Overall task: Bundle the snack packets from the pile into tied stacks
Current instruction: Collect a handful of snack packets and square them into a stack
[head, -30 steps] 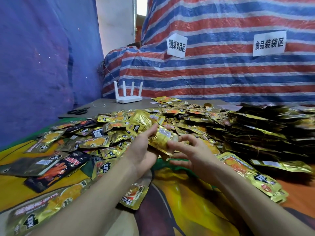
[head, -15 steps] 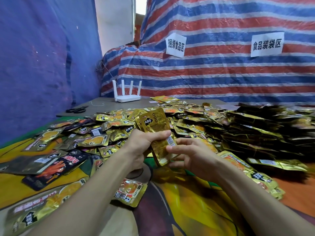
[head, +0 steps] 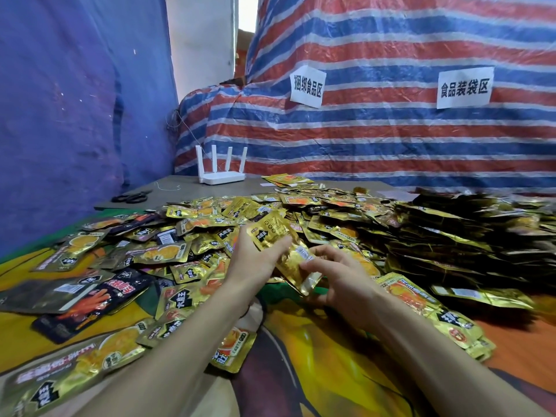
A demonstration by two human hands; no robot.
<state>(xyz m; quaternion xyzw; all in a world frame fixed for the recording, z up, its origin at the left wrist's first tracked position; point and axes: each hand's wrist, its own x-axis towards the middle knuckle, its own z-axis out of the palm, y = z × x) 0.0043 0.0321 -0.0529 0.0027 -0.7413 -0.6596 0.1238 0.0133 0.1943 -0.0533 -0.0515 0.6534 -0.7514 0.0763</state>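
A wide pile of gold snack packets (head: 316,212) covers the table in front of me. My left hand (head: 255,260) grips a small stack of gold packets (head: 279,245) from the left, thumb on its face. My right hand (head: 340,278) pinches the stack's lower right end with fingertips on top. The stack is tilted, its back side with a white barcode label facing up. To the right lies a dark heap of stacked packets (head: 469,236); whether they are tied I cannot tell.
Larger dark and gold packets (head: 90,296) lie loose at the left. A white router (head: 221,176) and black scissors (head: 131,197) sit at the table's far left. A striped tarp (head: 391,130) with two paper signs closes the back.
The held stack has dropped lower and tilted flatter, and both hands have shifted their grip along it. Half a second ago it stood more upright.
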